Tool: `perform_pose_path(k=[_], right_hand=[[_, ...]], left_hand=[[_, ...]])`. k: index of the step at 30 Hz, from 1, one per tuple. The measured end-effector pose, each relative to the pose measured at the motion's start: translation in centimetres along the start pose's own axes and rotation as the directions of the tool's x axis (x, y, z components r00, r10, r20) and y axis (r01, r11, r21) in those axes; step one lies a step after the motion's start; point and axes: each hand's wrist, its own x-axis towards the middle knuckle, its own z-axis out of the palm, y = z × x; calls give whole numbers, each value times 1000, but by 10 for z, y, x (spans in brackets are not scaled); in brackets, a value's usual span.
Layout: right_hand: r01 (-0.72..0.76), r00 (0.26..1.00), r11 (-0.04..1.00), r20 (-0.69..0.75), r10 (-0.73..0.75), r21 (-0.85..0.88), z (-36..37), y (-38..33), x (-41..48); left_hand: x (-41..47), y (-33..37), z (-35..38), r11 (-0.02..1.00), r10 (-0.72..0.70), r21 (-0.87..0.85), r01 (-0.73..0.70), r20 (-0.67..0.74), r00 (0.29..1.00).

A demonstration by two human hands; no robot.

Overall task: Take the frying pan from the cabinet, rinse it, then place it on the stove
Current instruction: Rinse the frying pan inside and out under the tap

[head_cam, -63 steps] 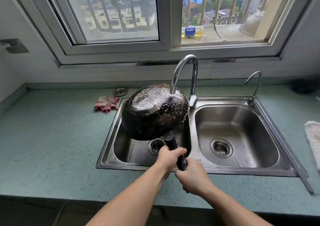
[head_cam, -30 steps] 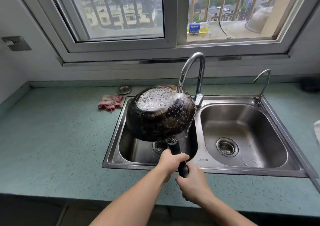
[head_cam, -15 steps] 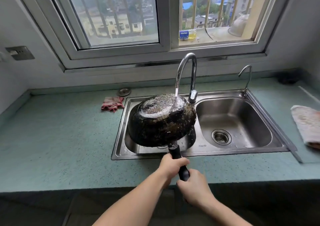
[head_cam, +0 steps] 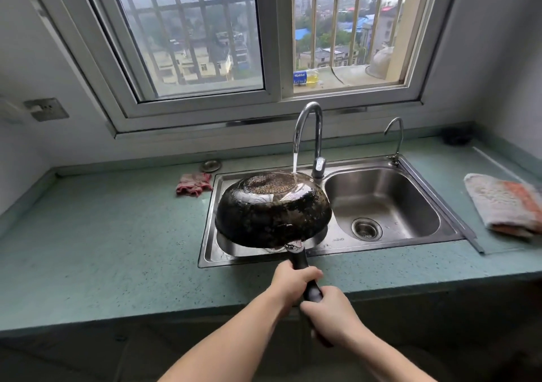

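Mid-rinse, apparently: holding the frying pan [head_cam: 272,208] bottom-up over the left basin of the sink [head_cam: 337,239], under the running tap [head_cam: 318,135]. Gripping its handle [head_cam: 299,260] with left hand [head_cam: 293,282] ahead, right hand [head_cam: 331,314] behind, fingers curled round it. Next, probably: drain, then carry to a stove out of view

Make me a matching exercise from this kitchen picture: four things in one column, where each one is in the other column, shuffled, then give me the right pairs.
Things
1. frying pan
2. pink rag
3. folded towel
4. yellow bottle

Places
A. on the counter, right of the sink
B. on the window ledge
C. bottom up under the running tap
D. on the counter, left of the sink

Pairs: 1-C, 2-D, 3-A, 4-B
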Motion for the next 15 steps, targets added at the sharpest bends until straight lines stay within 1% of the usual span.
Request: perform_pose_path(k=[4, 6, 8, 10, 12, 15], right_hand=[[-61, 993, 987, 112, 45, 149, 1, -11, 0], [-86, 986, 972, 158, 52, 219, 3, -12, 1], [-108, 978, 952, 205, 50, 286, 4, -11, 4], [-147, 965, 921, 259, 53, 360, 3, -10, 8], [-211, 944, 861, 325, 57, 462, 0, -11, 11], [-363, 894, 696, 442, 73, 620, -7, -15, 20]], left_hand=[[-3, 7, -6, 1000, 24, 22, -23, -49, 999], [-4, 9, -8, 1000, -21, -3, 20, -40, 999], [-4, 10, -9, 989, -114, -92, 117, 33, 993], [-2, 13, -9, 949, -202, -218, 229, 142, 969], [3, 16, -9, 903, -226, -322, 286, 210, 951], [13, 20, -5, 868, -225, -397, 298, 221, 949]])
